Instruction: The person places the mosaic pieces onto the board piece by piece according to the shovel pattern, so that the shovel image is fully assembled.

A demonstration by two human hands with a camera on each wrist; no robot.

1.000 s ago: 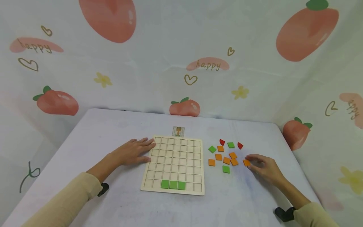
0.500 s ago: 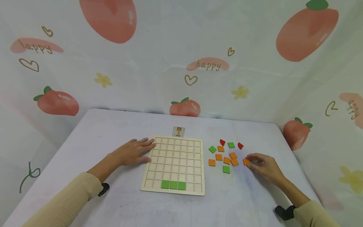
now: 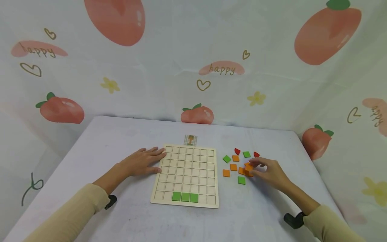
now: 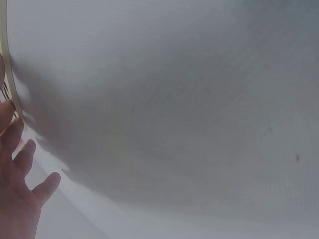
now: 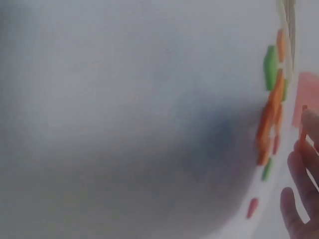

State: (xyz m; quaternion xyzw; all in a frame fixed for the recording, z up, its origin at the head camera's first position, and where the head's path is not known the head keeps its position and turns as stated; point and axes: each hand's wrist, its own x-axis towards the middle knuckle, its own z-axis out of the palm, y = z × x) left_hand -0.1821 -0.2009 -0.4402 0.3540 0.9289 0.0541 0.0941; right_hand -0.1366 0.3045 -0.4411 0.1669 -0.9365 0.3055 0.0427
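In the head view my left hand [image 3: 138,163] lies flat with spread fingers, its fingertips and thumb on the left edge of a wooden grid board [image 3: 184,171]. Between the thumb and fingers of my right hand [image 3: 272,173] is an orange square tile [image 5: 303,119], raised off the table in the right wrist view. Below it, other orange tiles [image 3: 241,170] lie in a cluster to the right of the board, partly covered by the hand and the held piece. Three green square tiles [image 3: 185,197] sit side by side in the board's nearest row.
Loose green tiles [image 3: 241,180] and red wedge pieces [image 3: 237,151] lie around the orange ones. A small picture card [image 3: 190,140] with a printed grid is just behind the board. A patterned cloth [image 3: 169,67] hangs along the table's far edge.
My right hand has moved left with the orange tile, from the right side of the scattered pieces to over the orange cluster. My left hand and the board have stayed put.
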